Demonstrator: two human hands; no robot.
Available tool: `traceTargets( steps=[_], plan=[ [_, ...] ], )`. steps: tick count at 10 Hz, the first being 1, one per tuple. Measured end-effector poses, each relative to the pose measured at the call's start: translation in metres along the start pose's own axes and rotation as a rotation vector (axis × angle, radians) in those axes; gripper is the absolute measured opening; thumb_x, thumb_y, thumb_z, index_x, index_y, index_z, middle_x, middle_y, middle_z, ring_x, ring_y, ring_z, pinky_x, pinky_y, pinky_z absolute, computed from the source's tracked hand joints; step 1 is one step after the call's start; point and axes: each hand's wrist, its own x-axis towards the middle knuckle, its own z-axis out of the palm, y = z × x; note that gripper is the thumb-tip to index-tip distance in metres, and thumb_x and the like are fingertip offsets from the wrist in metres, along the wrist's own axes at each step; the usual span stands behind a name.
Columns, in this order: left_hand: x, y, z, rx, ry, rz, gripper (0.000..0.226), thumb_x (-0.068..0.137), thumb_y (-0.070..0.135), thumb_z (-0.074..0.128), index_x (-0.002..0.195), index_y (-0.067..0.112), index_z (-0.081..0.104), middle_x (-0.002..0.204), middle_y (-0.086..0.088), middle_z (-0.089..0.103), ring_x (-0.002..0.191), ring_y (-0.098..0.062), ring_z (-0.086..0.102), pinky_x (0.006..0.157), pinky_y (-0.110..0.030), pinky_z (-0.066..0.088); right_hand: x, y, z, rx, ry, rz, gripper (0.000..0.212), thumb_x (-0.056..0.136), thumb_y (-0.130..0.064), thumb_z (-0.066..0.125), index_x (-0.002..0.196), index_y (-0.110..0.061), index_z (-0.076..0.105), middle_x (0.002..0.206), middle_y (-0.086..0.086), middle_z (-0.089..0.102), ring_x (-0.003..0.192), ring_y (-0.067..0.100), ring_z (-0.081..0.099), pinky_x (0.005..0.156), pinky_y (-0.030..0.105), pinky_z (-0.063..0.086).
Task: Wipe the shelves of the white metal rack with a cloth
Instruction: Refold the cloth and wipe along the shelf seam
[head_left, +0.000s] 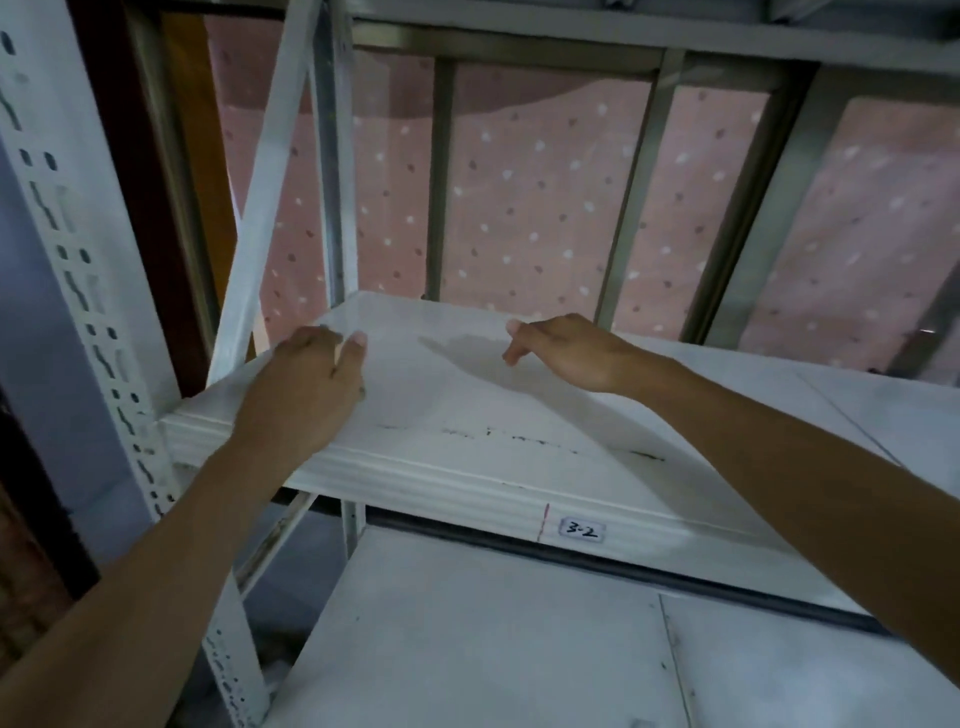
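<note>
The white metal rack's middle shelf (467, 415) runs across the view, with dark scuff marks along its front part. My left hand (306, 389) lies palm down on the shelf's left end, fingers spread and thumb out. My right hand (566, 351) hovers just above the shelf's middle toward the back. Its thumb and forefinger are apart and point left, and its shadow falls on the surface below. I cannot make out a cloth in either hand or on the shelf.
A perforated white upright (88, 291) and a diagonal brace (265, 208) stand at the left. A label reading 3-2 (581, 530) is on the shelf's front lip. A lower shelf (493, 649) lies below. A pink dotted curtain (535, 197) hangs behind grey bars.
</note>
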Motion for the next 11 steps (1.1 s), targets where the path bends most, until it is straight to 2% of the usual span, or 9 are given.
traceTargets(
  steps=[1,2,3,4,5,6,7,9,11],
  plan=[
    [-0.027,0.010,-0.012,0.004,-0.023,-0.116,0.034,0.110,0.030,0.042,0.105,0.008,0.067,0.085,-0.013,0.063,0.085,-0.038,0.061,0.085,-0.058,0.055,-0.035,0.018,-0.020,-0.040,0.110,0.063,0.060,0.102,-0.061,0.018,0.105,-0.035,0.072,0.141,-0.004,0.055,0.130,0.020,0.046,0.103,0.032,0.031],
    [-0.003,-0.046,0.035,-0.077,-0.053,-0.077,0.054,0.112,0.056,0.022,0.140,0.027,0.057,0.118,-0.004,0.069,0.105,-0.030,0.066,0.096,-0.056,0.053,-0.071,0.042,-0.033,-0.043,0.166,0.147,0.059,0.102,-0.060,0.016,0.111,-0.036,0.070,0.143,-0.005,0.053,0.127,0.018,0.047,0.095,0.029,0.030],
    [0.065,-0.103,0.100,-0.234,-0.118,-0.104,0.055,0.101,0.079,0.015,0.149,0.059,0.036,0.135,0.009,0.066,0.115,-0.029,0.069,0.112,-0.082,0.023,-0.124,0.082,-0.037,-0.113,0.188,0.287,0.070,0.097,-0.069,0.011,0.138,-0.032,0.055,0.152,-0.003,0.044,0.136,0.022,0.042,0.105,0.036,0.029],
    [-0.014,0.027,0.037,-0.114,-0.110,-0.075,0.061,0.111,0.055,0.017,0.156,0.022,0.042,0.156,-0.013,0.049,0.142,-0.037,0.046,0.118,-0.053,0.034,-0.167,0.121,-0.029,-0.221,0.142,0.342,0.064,0.102,-0.060,0.014,0.148,-0.025,0.041,0.155,0.000,0.040,0.138,0.023,0.040,0.112,0.041,0.029],
    [-0.036,0.078,0.026,-0.149,-0.169,-0.074,0.056,0.114,0.044,0.023,0.158,0.014,0.041,0.161,-0.014,0.044,0.148,-0.034,0.040,0.121,-0.046,0.028,-0.188,0.143,-0.028,-0.219,0.099,0.314,0.064,0.100,-0.063,0.013,0.154,-0.032,0.028,0.162,-0.009,0.027,0.147,0.016,0.028,0.120,0.041,0.021],
    [-0.047,0.112,0.027,-0.185,-0.213,-0.099,0.058,0.113,0.049,0.023,0.160,0.019,0.037,0.167,-0.008,0.037,0.154,-0.029,0.032,0.125,-0.040,0.022,-0.213,0.151,-0.038,-0.170,0.137,0.291,0.063,0.101,-0.061,0.012,0.156,-0.033,0.025,0.162,-0.014,0.020,0.149,0.011,0.020,0.122,0.039,0.015],
    [-0.051,0.123,0.030,-0.166,-0.277,-0.134,0.065,0.109,0.062,0.013,0.165,0.030,0.025,0.174,0.003,0.018,0.161,-0.020,0.017,0.129,-0.038,0.007,-0.234,0.154,-0.046,-0.112,0.193,0.286,0.060,0.103,-0.057,0.015,0.153,-0.030,0.033,0.160,-0.010,0.030,0.145,0.015,0.028,0.118,0.039,0.021],
    [-0.057,0.148,0.033,-0.183,-0.305,-0.136,0.076,0.103,0.074,0.009,0.166,0.032,0.018,0.175,0.004,0.011,0.162,-0.018,0.010,0.130,-0.038,0.001,-0.276,0.175,-0.047,0.125,0.503,0.325,0.059,0.104,-0.054,0.019,0.129,-0.022,0.061,0.138,0.001,0.057,0.111,0.012,0.046,0.089,0.032,0.032],
    [-0.067,0.192,0.046,-0.167,-0.309,-0.062,0.068,0.107,0.065,0.005,0.165,0.033,0.022,0.176,0.002,0.011,0.163,-0.022,0.008,0.131,-0.041,0.001,-0.280,0.171,-0.042,0.316,0.642,0.324,0.061,0.104,-0.057,0.017,0.119,-0.029,0.069,0.135,-0.005,0.060,0.121,0.015,0.051,0.092,0.031,0.034]
  ],
)
